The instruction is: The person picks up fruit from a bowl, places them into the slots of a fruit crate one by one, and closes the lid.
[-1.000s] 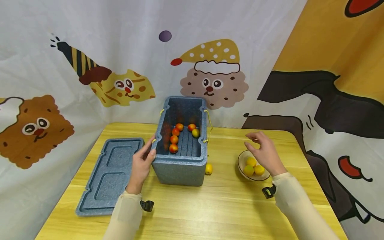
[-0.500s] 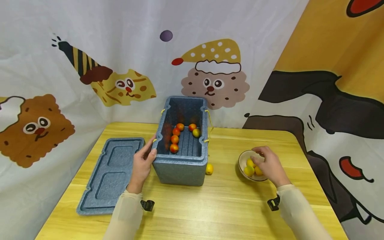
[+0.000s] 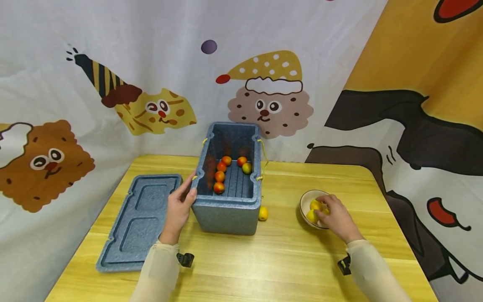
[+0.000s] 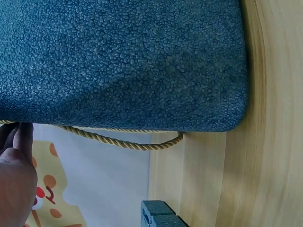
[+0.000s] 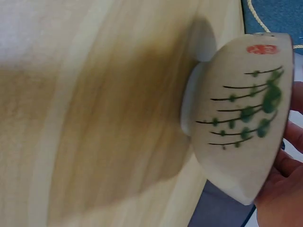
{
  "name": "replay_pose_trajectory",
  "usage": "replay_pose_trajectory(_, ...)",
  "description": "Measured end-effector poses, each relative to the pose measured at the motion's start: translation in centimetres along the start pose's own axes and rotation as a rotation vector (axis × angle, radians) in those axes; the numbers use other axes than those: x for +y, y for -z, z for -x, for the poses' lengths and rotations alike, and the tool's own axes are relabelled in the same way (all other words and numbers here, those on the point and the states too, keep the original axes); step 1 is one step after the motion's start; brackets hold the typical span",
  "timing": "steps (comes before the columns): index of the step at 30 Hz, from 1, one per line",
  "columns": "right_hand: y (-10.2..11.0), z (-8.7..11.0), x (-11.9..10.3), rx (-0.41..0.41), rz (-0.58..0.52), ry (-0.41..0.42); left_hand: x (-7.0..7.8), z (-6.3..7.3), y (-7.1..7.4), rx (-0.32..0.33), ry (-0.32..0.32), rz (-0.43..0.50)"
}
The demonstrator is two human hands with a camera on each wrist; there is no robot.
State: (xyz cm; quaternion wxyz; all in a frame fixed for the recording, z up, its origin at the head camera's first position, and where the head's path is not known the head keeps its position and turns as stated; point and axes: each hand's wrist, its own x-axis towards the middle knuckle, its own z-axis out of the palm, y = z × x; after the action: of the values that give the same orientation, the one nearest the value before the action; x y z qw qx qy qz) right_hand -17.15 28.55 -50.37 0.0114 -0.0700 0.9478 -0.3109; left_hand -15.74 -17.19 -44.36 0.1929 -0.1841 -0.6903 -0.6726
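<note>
A blue-grey foam box (image 3: 226,216) stands at the middle of the table, its top uncovered. My left hand (image 3: 179,212) grips its near left corner, thumb at the front of the rim and fingers along the left side. Inside lie several red-orange fruits (image 3: 219,176) and a greenish-yellow one (image 3: 247,168). On the right, my right hand (image 3: 337,216) reaches into a white bowl (image 5: 236,109) from its right side. Thumb and fingers are around a lemon (image 3: 316,204), with another lemon (image 3: 312,216) beside it. The palm side and part of the bowl's contents are hidden by the hand.
A blue-grey lid (image 3: 141,222) lies flat on the table left of the box. One lemon (image 3: 263,213) rests on the table against the box's right side. A yellow rope (image 4: 137,144) hangs along the box's side. A printed curtain (image 3: 166,63) rises behind the table.
My right hand has come down from above the bowl into it, and its thumb and fingers have closed in around a lemon. My left hand keeps its place on the box.
</note>
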Motion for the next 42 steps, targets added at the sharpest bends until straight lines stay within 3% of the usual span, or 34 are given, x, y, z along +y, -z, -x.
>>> replay_pose_trajectory(6, -0.5, 0.2, 0.4, 0.013, 0.007, -0.001, -0.3, 0.1, 0.1, -0.006, -0.009, 0.003)
replay_pose_trajectory(14, -0.7, -0.5, 0.4, 0.007, 0.073, -0.011, -3.0, 0.4, 0.7, 0.014, -0.009, 0.005)
replay_pose_trajectory(24, -0.9, -1.3, 0.7, -0.002, 0.080, -0.043, -3.4, 0.4, 0.7, 0.011, -0.030, 0.019)
replay_pose_trajectory(28, -1.0, -1.3, 1.0, 0.006, 0.095, -0.016, -3.0, 0.4, 0.7, 0.014, -0.022, 0.018)
replay_pose_trajectory(35, -1.2, -0.8, 0.7, 0.023, 0.188, 0.097, -0.7, 0.1, 0.1, 0.009, -0.009, 0.000)
replay_pose_trajectory(42, -1.4, -0.9, 0.8, 0.044, 0.151, 0.044, -0.2, 0.0, 0.0, -0.002, -0.008, 0.003)
